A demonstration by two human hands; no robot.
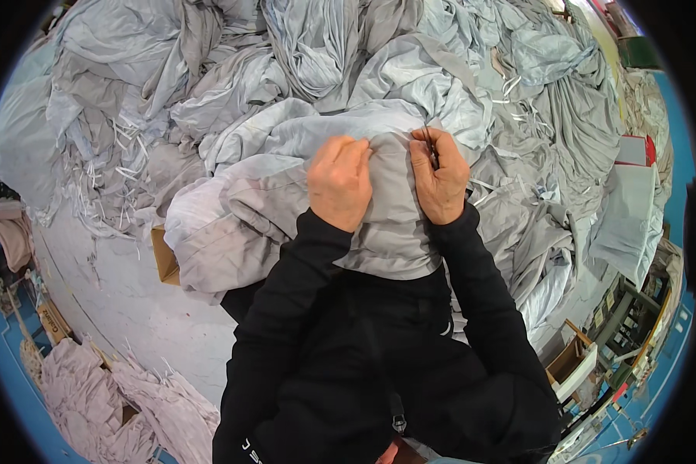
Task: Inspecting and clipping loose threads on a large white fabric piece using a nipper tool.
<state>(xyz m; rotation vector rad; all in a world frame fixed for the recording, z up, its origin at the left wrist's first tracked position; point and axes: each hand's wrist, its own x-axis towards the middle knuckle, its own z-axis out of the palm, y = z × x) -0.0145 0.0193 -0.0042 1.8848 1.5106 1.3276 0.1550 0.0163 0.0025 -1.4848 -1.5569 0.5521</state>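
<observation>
Both hands, left hand [339,182] and right hand [439,176], pinch closed on the grey cloth [390,224] between them.

Heaped grey fabric [301,69] crowds the whole upper half of the frame and spills down the right side, leaving no bare gap there to slip a hand through. The one open stretch is the pale table top [131,301] at lower left, though a small brown cardboard box [165,259] pokes out from under the cloth at its edge. More bundled cloth [124,402] fills the bottom left corner.
</observation>
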